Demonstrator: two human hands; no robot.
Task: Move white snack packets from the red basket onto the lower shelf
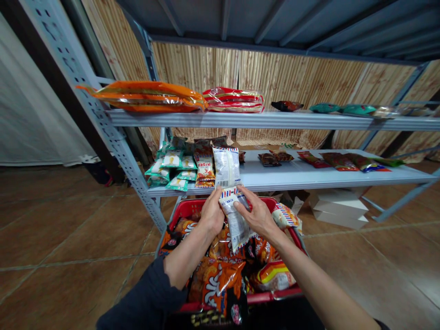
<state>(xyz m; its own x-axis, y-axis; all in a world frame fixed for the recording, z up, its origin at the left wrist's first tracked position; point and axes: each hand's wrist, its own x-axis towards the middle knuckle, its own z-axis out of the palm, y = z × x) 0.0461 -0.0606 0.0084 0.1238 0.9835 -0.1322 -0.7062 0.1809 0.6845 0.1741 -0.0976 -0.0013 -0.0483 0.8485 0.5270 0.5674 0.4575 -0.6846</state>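
Seen from the person's head, two bare hands meet above a red plastic basket (pixel 192 207) heaped with orange snack bags (pixel 220 282). The left hand (pixel 211 213) and the right hand (pixel 256 215) both hold a white snack packet (pixel 235 220) with a red-and-blue striped top edge, its lower end hanging over the basket. The fingers (pixel 245 201) of both hands are closed on the packet's upper part, with those of the right hand spread across it. A dark sleeve (pixel 144 298) covers the left forearm. Just ahead, a similar white packet (pixel 226 167) stands at the front of a lower metal shelf (pixel 295 176), close above the left hand. Beside it are green snack packets (pixel 171 159) and, further right, red packets (pixel 340 161). An upper metal shelf (pixel 275 120) carries a large orange bag (pixel 144 96) and a red bag (pixel 233 100). Flattened white cardboard (pixel 338 208) lies on the brown tiled floor (pixel 68 220) to the right of the basket.
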